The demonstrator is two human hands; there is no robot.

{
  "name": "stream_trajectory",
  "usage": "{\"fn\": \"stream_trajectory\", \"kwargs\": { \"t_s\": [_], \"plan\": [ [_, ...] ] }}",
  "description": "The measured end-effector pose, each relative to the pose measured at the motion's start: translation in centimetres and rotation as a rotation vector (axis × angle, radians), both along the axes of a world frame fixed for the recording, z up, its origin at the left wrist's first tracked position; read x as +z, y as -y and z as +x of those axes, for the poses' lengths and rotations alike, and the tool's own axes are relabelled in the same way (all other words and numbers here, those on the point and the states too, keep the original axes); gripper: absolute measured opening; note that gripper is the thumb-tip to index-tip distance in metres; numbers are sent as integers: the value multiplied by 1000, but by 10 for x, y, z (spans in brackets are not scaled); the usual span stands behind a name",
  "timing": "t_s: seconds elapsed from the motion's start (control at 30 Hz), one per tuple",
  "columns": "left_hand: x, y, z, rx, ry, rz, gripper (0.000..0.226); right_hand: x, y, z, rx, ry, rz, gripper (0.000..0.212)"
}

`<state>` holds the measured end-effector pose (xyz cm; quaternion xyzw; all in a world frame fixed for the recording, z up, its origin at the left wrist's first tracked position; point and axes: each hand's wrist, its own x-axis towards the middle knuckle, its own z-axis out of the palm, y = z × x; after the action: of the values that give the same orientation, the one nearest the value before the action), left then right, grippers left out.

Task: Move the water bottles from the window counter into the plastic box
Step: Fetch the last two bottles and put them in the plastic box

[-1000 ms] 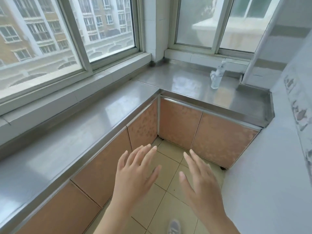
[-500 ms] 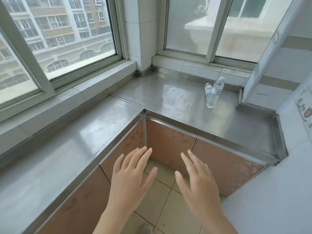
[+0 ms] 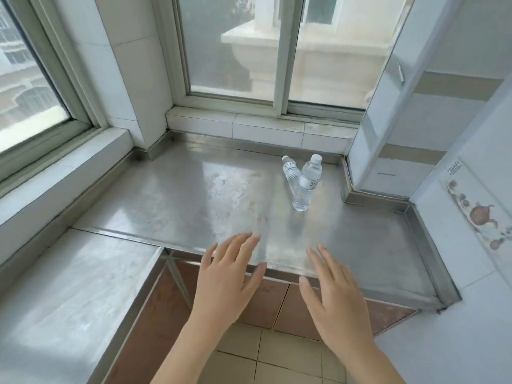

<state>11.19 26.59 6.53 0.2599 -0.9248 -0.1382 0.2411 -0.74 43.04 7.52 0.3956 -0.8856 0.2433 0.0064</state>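
Two clear water bottles with white caps stand close together on the steel window counter [image 3: 194, 195], far right, near the tiled sill. The nearer bottle [image 3: 307, 184] partly hides the one behind it [image 3: 289, 169]. My left hand [image 3: 227, 275] is spread flat, fingers apart, over the counter's front edge. Beside it my right hand [image 3: 332, 297] is also spread with nothing in it. Both hands are well short of the bottles. No plastic box is in view.
The counter runs in an L along two windows, with a raised steel lip [image 3: 432, 261] on the right and a white tiled wall [image 3: 471, 217] beyond. A tiled pillar [image 3: 130, 79] fills the corner. Brown cabinet doors [image 3: 299, 309] and floor tiles lie below.
The view has moved closer to the corner counter and turned right. Both hands have risen from over the floor to the counter's front edge. The bottles appear larger and nearer.
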Motion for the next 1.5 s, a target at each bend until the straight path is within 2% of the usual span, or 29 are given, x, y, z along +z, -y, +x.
{"fn": "stream_trajectory", "kwargs": {
  "t_s": [0.17,0.23,0.33,0.4,0.5,0.63,0.83,0.97,1.13,1.23,1.37,1.5],
  "plan": [
    [0,50,-81,-61,5,36,49,-16,34,-62,-45,107,20,67],
    [-4,69,-113,-62,32,51,51,-26,52,-96,-68,173,-24,61],
    [-13,99,-169,-52,92,145,49,-46,84,-152,-106,407,-174,49],
    [-18,117,-209,-45,120,228,50,-60,104,-190,-125,593,-266,52],
    [-24,143,-272,-41,139,375,47,-79,132,-241,-197,750,-359,59],
    [-45,175,-352,19,185,600,48,-102,155,-289,-211,805,-387,70],
    [-85,207,-436,172,291,885,72,-120,177,-329,-134,881,-383,73],
    [-109,217,-470,289,346,883,91,-122,191,-338,-135,958,-389,73],
    [-127,217,-494,395,313,815,85,-121,198,-343,-94,1002,-440,66],
    [-132,224,-495,410,222,896,78,-119,199,-345,-90,1035,-479,66],
    [-135,234,-480,370,32,1106,91,-114,198,-349,-121,1033,-546,67],
    [-117,231,-456,272,-56,1089,98,-98,195,-352,-150,1016,-625,64]
  ]
}}
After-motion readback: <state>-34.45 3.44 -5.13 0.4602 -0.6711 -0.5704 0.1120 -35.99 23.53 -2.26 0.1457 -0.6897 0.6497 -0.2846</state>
